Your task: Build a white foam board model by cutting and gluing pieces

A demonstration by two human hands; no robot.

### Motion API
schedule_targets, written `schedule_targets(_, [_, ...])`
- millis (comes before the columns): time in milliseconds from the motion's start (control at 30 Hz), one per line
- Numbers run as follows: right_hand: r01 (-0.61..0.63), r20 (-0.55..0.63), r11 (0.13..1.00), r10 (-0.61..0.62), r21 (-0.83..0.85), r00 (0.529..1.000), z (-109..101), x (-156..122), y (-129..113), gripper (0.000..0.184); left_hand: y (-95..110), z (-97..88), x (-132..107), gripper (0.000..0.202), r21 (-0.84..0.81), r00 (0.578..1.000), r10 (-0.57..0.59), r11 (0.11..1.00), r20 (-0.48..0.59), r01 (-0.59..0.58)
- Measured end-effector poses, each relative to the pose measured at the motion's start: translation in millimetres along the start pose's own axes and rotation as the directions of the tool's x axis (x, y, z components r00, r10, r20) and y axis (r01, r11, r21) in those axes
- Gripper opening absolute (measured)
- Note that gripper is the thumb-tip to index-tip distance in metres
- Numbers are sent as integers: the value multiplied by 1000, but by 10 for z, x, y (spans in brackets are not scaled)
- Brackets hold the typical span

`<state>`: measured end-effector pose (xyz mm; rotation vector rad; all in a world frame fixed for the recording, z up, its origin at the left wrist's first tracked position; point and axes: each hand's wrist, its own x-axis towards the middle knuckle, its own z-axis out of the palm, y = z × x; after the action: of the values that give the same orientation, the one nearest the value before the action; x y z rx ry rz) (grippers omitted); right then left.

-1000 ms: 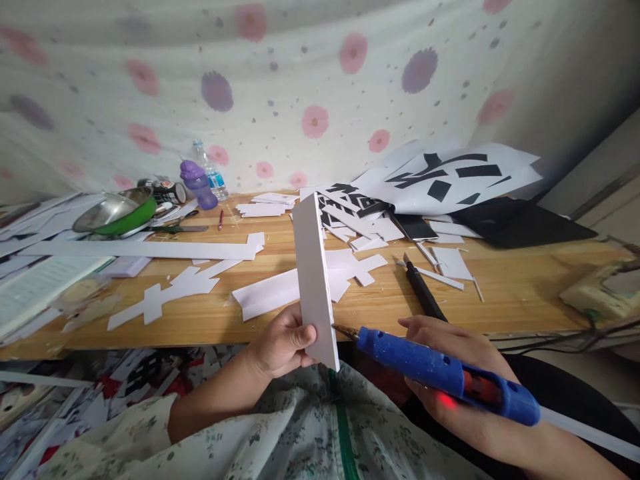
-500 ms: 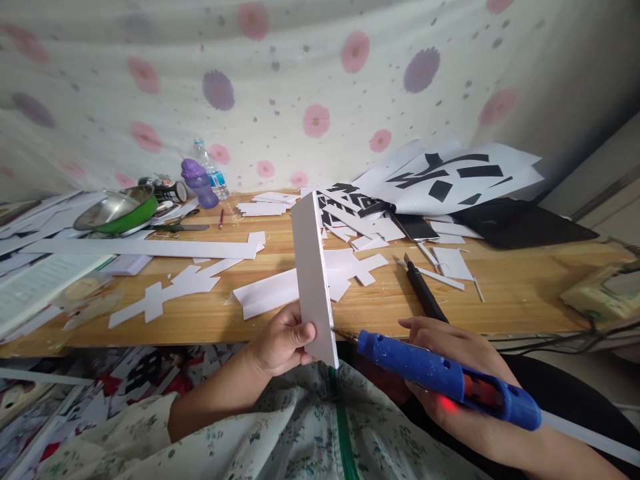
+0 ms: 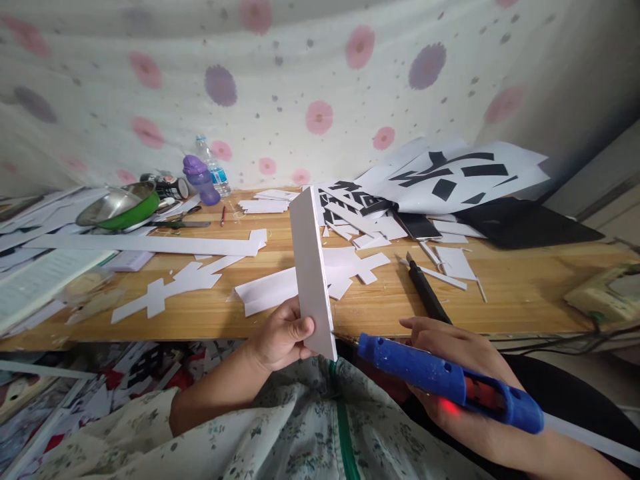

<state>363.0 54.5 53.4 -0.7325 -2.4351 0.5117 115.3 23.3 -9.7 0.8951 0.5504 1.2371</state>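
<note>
My left hand (image 3: pixel 286 337) pinches the lower part of a white foam board strip (image 3: pixel 311 280), which stands up on end and leans slightly, its thin edge facing right. In my right hand (image 3: pixel 463 400) is a blue hot glue gun (image 3: pixel 430 373) with a glue stick (image 3: pixel 590 437) sticking out of its rear and a red light glowing below. The nozzle points left, at the strip's right edge near its lower end. Some fingers of my right hand are hidden behind the gun.
Cut white pieces (image 3: pixel 185 287) lie about the wooden table (image 3: pixel 280 233). A black utility knife (image 3: pixel 425 287) rests beyond my right hand. Farther back are a green pan (image 3: pixel 133 212), a purple bottle (image 3: pixel 201 181), scissors (image 3: pixel 187 215) and patterned sheets (image 3: pixel 465 177).
The nozzle tip has shifted slightly down along the strip's edge, towards its lower end. The strip tilts a little more to the left at its top.
</note>
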Motion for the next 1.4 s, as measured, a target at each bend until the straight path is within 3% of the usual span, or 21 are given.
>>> schedule_targets(100, [27,64,997,-32,77,997,-5,-1,-1,9,4,2,-4,37,2,1000,19,1000,-22,-19])
schedule_targets(300, [4,66,992,-12,127,998,9,-16,7,8,27,13,16,40,28,998,54,998,-27,-53])
schedule_targets(733, [2,101,995,-12,101,995,-25,45,-40,13,55,-2,23,40,57,993,100,994,-55,-97])
schedule_targets(1000, [21,73,994,-29,109,997,-26,58,-54,14,88,10,37,35,29,990,139,990,-1,-139])
schedule_targets(1400, [6,99,991,-19,131,995,-6,16,-23,9,123,11,32,37,20,993,112,994,-18,-112])
